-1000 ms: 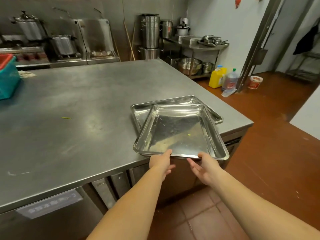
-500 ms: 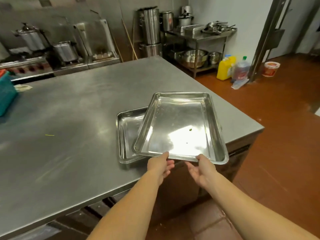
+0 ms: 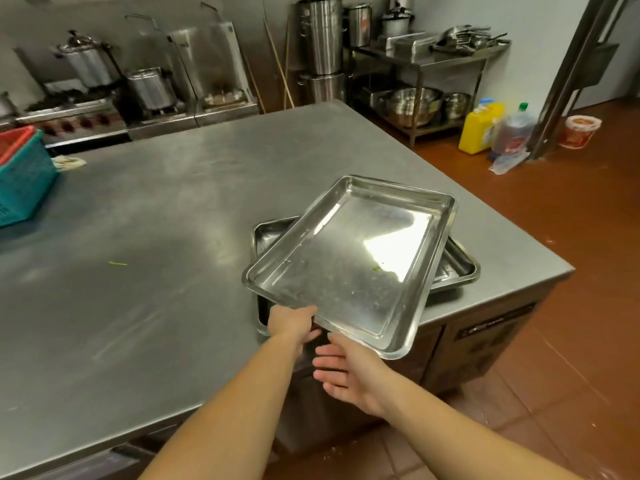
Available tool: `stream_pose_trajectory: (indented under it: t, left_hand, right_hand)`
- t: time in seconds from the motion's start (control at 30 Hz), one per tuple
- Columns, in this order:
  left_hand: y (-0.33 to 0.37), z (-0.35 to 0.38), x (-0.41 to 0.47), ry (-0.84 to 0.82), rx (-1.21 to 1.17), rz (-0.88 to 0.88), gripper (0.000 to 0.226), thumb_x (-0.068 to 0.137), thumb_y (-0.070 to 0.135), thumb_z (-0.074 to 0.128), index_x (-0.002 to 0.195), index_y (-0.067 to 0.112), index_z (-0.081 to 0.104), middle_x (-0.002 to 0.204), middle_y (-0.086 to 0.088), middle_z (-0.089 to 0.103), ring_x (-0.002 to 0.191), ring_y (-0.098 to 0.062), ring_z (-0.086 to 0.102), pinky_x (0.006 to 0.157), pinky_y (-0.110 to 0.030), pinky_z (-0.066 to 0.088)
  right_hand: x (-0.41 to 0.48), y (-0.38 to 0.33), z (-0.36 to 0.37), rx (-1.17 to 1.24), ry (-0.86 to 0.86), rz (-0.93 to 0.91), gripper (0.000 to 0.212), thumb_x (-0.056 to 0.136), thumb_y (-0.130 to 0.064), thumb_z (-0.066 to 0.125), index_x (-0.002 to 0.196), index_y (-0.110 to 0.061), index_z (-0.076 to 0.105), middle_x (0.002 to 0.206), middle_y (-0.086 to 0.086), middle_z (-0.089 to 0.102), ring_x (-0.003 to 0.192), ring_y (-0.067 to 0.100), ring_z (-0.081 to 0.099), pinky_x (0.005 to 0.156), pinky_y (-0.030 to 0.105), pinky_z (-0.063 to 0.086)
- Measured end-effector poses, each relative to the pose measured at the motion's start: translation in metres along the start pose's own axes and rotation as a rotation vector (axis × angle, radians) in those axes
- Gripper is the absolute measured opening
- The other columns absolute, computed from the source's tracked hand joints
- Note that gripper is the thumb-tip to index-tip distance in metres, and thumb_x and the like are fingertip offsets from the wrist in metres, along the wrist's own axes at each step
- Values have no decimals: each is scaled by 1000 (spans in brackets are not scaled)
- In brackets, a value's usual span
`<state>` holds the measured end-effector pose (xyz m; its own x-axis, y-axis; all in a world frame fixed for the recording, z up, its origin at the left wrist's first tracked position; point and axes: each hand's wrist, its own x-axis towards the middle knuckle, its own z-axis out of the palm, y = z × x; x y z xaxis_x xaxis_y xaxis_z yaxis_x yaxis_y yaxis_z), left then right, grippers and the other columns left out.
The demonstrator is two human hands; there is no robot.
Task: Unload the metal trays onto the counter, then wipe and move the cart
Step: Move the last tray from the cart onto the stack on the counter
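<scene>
Steel top tray (image 3: 346,265) lies crooked over a lower tray (image 3: 457,268) at the near right corner of the surface (image 3: 156,237). The left hand (image 3: 291,323) has its fingers clamped on the near rim. The right hand (image 3: 346,372) is just below that rim, fingers (image 3: 327,361) straight, holding nothing.

Kitchen gear I see
Teal basket (image 3: 20,181) sits at the left edge; yellow jug (image 3: 479,128) and red tub (image 3: 581,131) stand on the floor (image 3: 554,237), upper right.

Lower tray (image 3: 454,271) mostly under top tray (image 3: 346,268); basket (image 3: 24,181) cropped at left.
</scene>
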<state>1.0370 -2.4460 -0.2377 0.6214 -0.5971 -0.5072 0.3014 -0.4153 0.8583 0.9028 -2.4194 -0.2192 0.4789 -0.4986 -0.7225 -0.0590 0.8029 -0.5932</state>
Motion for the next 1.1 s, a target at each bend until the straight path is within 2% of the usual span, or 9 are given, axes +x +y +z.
stream_pose_trajectory:
  t: [0.13,0.23,0.37,0.43,0.53,0.6,0.73,0.93,1.1]
  left_hand:
    - [9,-8,16,39,-17,0,33,80,-2,70,112,3,60,105,-14,67,81,-23,65,42,-24,53]
    - [14,-14,27,52,-2,-7,32,81,-3,68,110,7,59,106,-10,65,90,-24,64,44,-24,53]
    - [16,-21,37,101,62,28,24,75,3,63,98,11,61,102,-12,69,90,-30,66,79,-41,58]
    - [18,-24,36,132,85,68,28,75,6,60,102,10,61,103,-13,68,94,-32,64,84,-39,55]
    - [23,-26,26,143,57,134,44,83,7,57,126,12,53,116,-4,62,96,-25,58,83,-30,46]
    - [23,-30,23,140,132,208,63,84,14,57,144,21,37,131,-1,52,114,-24,53,98,-33,43]
    - [19,-41,19,157,592,454,62,84,21,58,142,35,40,151,7,33,140,-17,28,113,-44,25]
    - [9,-54,10,-2,809,639,40,86,21,54,123,35,60,131,12,56,129,-11,41,108,-33,23]
    - [15,-70,9,-92,663,632,25,86,16,55,104,26,71,108,9,68,104,-11,59,94,-26,44]
  right_hand:
    - [-3,-27,1,-628,80,-428,21,93,-30,58,92,-12,68,83,2,69,67,13,66,69,29,55]
    - [-2,-50,-18,-1265,299,-860,30,87,-50,59,101,-24,67,93,-10,67,84,6,61,80,30,52]
    - [8,-60,-56,-1878,201,-765,73,71,-80,48,123,-29,56,115,-10,59,107,11,54,98,32,39]
    - [13,-56,-66,-2036,176,-774,54,78,-69,49,112,-28,60,107,-10,59,103,12,54,100,32,36]
    - [18,-54,-61,-2136,139,-838,25,88,-39,50,104,-26,65,106,-8,61,103,16,56,99,34,35]
    - [22,-54,-48,-2180,119,-817,25,89,-40,50,105,-27,65,107,-7,61,103,19,57,95,35,37]
    - [28,-44,-13,-2154,106,-812,29,88,-47,55,101,-25,66,104,-3,62,100,21,58,88,35,36]
    - [39,-14,39,-1966,87,-899,39,83,-54,62,102,-21,64,102,-1,66,96,23,60,84,35,39]
    - [41,-13,57,-1773,85,-999,30,84,-49,63,98,-24,69,98,-4,66,90,16,59,69,27,36]
